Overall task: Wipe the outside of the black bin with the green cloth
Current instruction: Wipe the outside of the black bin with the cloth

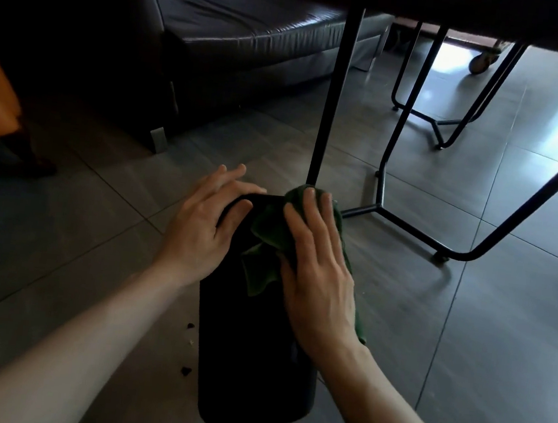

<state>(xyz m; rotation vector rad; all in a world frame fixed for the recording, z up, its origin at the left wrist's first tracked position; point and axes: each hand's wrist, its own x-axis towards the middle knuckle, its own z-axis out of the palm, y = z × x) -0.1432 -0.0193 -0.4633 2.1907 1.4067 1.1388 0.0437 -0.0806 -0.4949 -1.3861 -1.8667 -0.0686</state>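
On the grey tiled floor (464,334), the black bin (254,364) lies on its side, its length running from under the hands toward the camera. The right hand (316,270) lies flat and open on the bin's upper face, fingers spread, pressing the green cloth (267,244) against it; the cloth bunches out to the left of that hand and also trails down past its outer edge. The left hand (200,227) rests beside it, open too, fingers draped over the bin's far left corner. Left of the bin, below the left forearm, a few small dark crumbs (186,370) dot the tiles. Just beyond the right fingertips stands a black table leg (334,96), with more thin metal legs farther right. Beyond the left hand sits a dark leather sofa (237,34).
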